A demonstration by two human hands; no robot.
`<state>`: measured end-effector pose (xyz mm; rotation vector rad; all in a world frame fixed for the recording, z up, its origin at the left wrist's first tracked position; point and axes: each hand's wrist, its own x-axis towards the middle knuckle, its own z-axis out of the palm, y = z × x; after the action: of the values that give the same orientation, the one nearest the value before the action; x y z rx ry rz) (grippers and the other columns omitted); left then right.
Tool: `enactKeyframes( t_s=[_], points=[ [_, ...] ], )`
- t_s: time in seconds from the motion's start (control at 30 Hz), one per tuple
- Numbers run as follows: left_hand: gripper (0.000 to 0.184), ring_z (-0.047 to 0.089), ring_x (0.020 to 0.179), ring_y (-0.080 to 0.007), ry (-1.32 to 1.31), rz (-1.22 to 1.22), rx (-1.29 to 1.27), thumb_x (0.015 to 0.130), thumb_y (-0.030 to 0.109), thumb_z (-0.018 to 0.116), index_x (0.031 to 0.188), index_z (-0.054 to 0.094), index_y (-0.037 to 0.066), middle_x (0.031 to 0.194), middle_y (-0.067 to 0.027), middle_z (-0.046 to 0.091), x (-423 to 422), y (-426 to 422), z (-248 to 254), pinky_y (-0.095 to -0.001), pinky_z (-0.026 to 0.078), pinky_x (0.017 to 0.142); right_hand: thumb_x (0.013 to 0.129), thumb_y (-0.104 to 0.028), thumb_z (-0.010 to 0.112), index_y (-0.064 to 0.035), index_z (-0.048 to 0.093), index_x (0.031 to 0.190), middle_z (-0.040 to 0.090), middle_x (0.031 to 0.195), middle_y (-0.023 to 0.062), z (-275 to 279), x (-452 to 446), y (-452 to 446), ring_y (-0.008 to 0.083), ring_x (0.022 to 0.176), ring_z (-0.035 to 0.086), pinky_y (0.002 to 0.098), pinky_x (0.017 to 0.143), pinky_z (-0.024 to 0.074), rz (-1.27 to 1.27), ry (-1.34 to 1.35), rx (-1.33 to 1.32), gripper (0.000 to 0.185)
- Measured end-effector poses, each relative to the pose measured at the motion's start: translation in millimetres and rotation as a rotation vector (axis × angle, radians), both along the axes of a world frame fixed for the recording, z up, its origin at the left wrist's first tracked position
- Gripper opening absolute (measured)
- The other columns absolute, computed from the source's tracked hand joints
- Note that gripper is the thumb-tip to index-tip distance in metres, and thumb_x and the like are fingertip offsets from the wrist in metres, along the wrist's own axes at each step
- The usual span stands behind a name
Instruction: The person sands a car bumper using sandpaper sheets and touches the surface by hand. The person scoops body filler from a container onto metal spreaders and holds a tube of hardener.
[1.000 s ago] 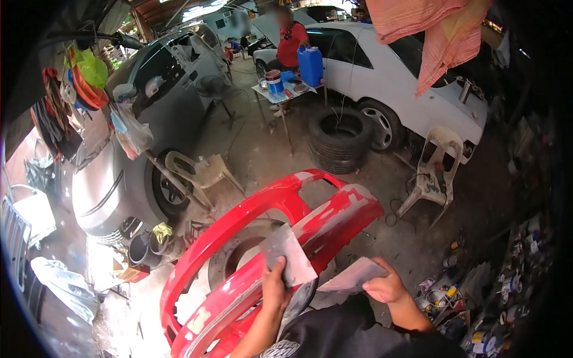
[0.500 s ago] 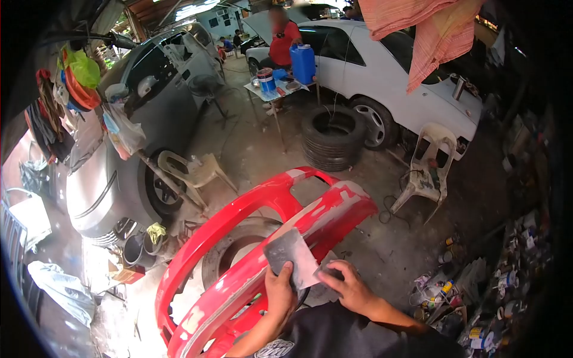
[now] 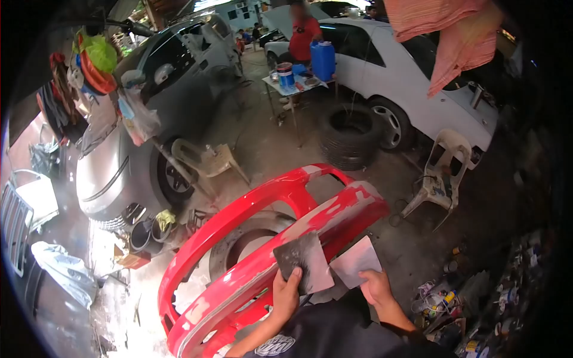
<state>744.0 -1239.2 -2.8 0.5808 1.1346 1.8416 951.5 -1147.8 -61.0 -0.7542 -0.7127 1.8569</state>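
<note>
My left hand (image 3: 286,293) grips a flat square plate (image 3: 303,262), dark grey on one side and coated with pinkish paste on the other. In my right hand (image 3: 376,287) is a second flat plate (image 3: 357,261), its face smeared pale pink. The two plates are side by side, nearly touching at their lower edges. Beneath and beyond them lies a red bumper (image 3: 239,275) with grey and pale patches along its upper bar, resting over a tire (image 3: 224,253).
Stacked tires (image 3: 349,140) and a plastic chair (image 3: 439,179) stand ahead right; another chair (image 3: 209,161) is ahead left. A person in red (image 3: 303,39) is behind a small table (image 3: 292,88). Cars flank both sides. Clutter (image 3: 439,301) lies at right.
The right plate first came against the left one, then moved away to the right, its pale face now showing. Both hands still hold their plates. The camera view has shifted slightly.
</note>
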Motion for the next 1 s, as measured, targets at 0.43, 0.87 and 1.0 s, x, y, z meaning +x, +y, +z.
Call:
enactKeyframes(
  t_s=[0.43, 0.87, 1.0],
  points=[
    [0.028, 0.058, 0.095, -0.0097, 0.142, -0.037, -0.136, 0.095, 0.012, 0.064, 0.119, 0.057, -0.001, 0.107, -0.0027, 0.065, -15, -1, -8, -0.0261, 0.047, 0.087, 0.084, 0.003, 0.055, -0.0023, 0.057, 0.125, 0.062, 0.121, 0.0099, 13, -20, 12, 0.0279, 0.118, 0.057, 0.0436, 0.104, 0.0424, 0.181, 0.152, -0.173, 0.041],
    [0.045, 0.063, 0.103, -0.0173, -0.232, -0.307, -0.162, 0.09, 0.011, 0.069, 0.129, 0.049, 0.001, 0.114, -0.0077, 0.064, -9, -4, -7, -0.0341, 0.051, 0.091, 0.097, -0.023, 0.057, -0.0048, 0.05, 0.132, 0.06, 0.125, 0.01, 31, -61, 37, 0.0259, 0.121, 0.056, 0.044, 0.106, 0.0408, -0.024, 0.282, -0.104, 0.04],
    [0.047, 0.065, 0.101, -0.0198, -0.32, -0.382, -0.124, 0.088, 0.01, 0.071, 0.129, 0.05, 0.002, 0.113, -0.0078, 0.064, -8, -6, -5, -0.0358, 0.053, 0.09, 0.101, -0.028, 0.053, -0.0036, 0.05, 0.133, 0.059, 0.126, 0.0108, 44, -77, 19, 0.0246, 0.122, 0.054, 0.0443, 0.105, 0.0423, 0.151, 0.181, -0.23, 0.04]
  ],
)
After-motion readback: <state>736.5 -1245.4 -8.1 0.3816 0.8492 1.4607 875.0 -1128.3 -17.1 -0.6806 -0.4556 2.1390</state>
